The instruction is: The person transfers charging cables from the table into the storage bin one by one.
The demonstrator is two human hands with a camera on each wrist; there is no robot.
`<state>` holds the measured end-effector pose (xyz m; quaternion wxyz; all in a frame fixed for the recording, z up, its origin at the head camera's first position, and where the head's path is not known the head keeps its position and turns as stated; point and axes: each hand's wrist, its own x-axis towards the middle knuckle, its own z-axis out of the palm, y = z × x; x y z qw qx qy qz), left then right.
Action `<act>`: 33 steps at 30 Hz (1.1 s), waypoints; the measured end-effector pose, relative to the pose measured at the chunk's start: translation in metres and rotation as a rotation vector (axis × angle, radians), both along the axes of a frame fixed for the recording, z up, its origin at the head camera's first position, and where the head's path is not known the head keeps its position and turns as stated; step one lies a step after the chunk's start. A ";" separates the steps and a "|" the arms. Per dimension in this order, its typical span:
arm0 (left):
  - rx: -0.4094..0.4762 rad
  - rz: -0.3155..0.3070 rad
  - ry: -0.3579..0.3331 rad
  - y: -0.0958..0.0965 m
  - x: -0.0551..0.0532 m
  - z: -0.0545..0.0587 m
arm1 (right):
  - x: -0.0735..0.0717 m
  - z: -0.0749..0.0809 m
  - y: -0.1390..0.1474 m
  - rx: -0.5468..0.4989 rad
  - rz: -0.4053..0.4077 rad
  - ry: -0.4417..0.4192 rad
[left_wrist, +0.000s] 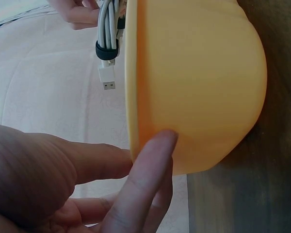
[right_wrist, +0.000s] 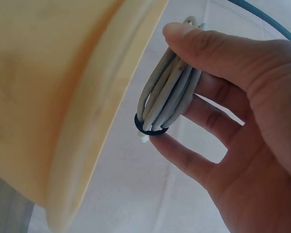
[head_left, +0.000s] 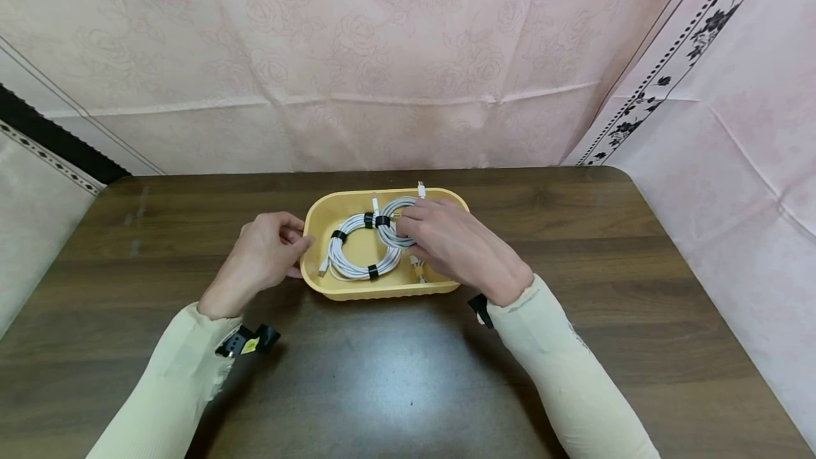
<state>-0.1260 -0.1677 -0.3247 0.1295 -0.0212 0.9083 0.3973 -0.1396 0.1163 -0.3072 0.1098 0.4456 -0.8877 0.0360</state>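
Note:
A yellow plastic tray [head_left: 382, 293] stands on the table. At its left end my left hand [head_left: 266, 250] pinches the rim, thumb at the edge and fingertips against the outer wall [left_wrist: 199, 87]. Over the tray's right half, my right hand [head_left: 449, 241] grips a coiled white USB cable [right_wrist: 167, 92] between thumb and fingers. A black strap [right_wrist: 150, 127] binds this coil, and its USB plug [left_wrist: 107, 77] hangs down in the left wrist view. A larger white cable coil [head_left: 347, 271], tied with several black straps, lies inside the tray, partly overlapped by the held coil.
Under the right hand, a connector end [head_left: 418, 269] shows in the tray. A white plug [head_left: 421, 190] sticks up near the back rim. The brown wooden table [head_left: 395, 388] meets a pale floral cloth [head_left: 357, 55] behind and at the sides.

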 end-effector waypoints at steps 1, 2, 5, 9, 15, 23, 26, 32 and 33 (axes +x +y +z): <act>0.000 -0.001 0.001 0.000 0.000 0.000 | 0.000 0.000 0.000 0.001 -0.002 -0.004; 0.001 -0.002 0.001 0.000 0.000 0.000 | 0.000 -0.001 -0.001 0.002 -0.006 -0.010; 0.007 -0.004 0.001 0.000 0.000 0.000 | -0.001 -0.001 -0.001 0.010 -0.020 -0.023; 0.009 -0.006 0.002 0.000 0.000 0.000 | -0.001 -0.002 -0.003 0.015 -0.030 -0.021; 0.009 -0.001 0.000 0.000 0.000 0.000 | -0.003 -0.004 -0.007 0.015 -0.019 0.002; 0.013 -0.001 0.002 0.000 0.000 0.000 | -0.004 -0.005 -0.010 0.003 -0.001 -0.009; 0.017 -0.004 0.009 0.000 -0.001 -0.001 | -0.005 -0.005 -0.011 -0.004 0.004 -0.011; 0.022 -0.005 0.021 0.000 0.000 -0.001 | -0.006 -0.006 -0.014 0.000 -0.001 -0.021; 0.023 -0.004 0.020 0.000 0.000 -0.001 | -0.006 -0.005 -0.014 0.002 -0.002 -0.025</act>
